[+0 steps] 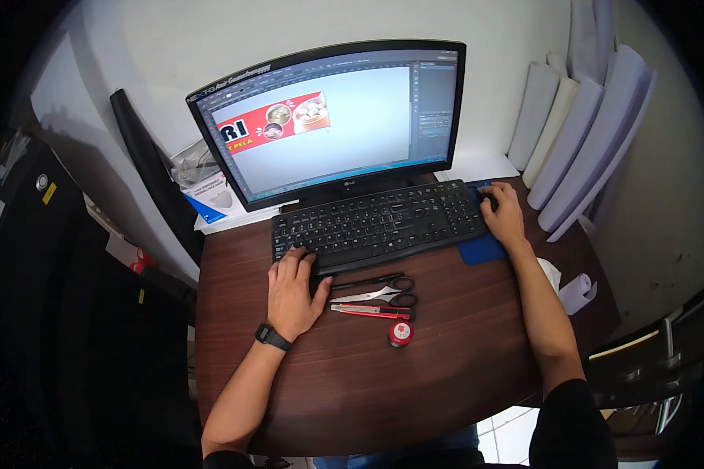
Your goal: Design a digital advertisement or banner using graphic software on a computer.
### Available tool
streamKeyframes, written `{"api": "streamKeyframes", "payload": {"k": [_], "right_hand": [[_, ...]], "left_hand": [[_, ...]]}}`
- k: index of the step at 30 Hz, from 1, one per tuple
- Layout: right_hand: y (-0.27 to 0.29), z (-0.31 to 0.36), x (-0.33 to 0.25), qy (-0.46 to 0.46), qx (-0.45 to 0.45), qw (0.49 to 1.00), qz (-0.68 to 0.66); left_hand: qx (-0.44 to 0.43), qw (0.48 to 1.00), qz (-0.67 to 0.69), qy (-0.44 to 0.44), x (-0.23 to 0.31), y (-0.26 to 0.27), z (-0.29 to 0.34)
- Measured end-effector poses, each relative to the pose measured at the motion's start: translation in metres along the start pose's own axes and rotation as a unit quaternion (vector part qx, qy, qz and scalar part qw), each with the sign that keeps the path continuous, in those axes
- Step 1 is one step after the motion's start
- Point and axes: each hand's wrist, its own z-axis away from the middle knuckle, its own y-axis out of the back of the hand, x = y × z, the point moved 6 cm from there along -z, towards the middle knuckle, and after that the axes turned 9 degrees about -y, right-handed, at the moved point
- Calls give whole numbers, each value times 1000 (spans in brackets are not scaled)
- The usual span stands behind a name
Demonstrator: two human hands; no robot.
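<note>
My left hand (pixel 291 295) rests at the lower left corner of a black keyboard (pixel 387 223), its fingers apart on the keys and the thumb out to the side. Over a dark mouse (pixel 490 200) curls my right hand (pixel 507 213), hiding part of it, on a blue mouse pad (pixel 481 251). Beyond the keyboard, a monitor (pixel 368 133) displays a red banner with food pictures in a design program. Near my left thumb lie a slim black pen-like stick (pixel 356 283), scissors (pixel 383 295) with black handles and a red utility knife (pixel 374 311).
A small red and black round item (pixel 400 334) lies on the brown desk (pixel 446 367). Long paper rolls (pixel 579 141) lean at the back right, above a small curled roll (pixel 576 293). Left of the monitor are a blue-and-white box (pixel 213 199) and a long black roll (pixel 152 156).
</note>
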Motion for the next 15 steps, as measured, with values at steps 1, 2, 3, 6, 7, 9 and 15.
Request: {"api": "streamKeyframes", "payload": {"k": [1,2,3,6,7,9,15], "right_hand": [[0,0,0,-2,1,1000,1],[0,-1,-1,-2,1,1000,3],[0,0,-2,-1,0,1000,4],[0,2,-6,-7,-2,1000,4],[0,3,-5,-4,-4,1000,0],[1,3,3,-9,12,1000,5],[3,1,2,-7,25,1000,13]], "left_hand": [[0,1000,-2,1,0,1,1],[0,1000,-4,3,-1,2,1],[-1,1000,-5,2,-1,2,1],[6,1000,-6,1,-2,4,3],[6,1000,-10,4,0,4,3],[1,1000,-2,10,2,3,0],[5,1000,-7,-1,1,3,0]]}}
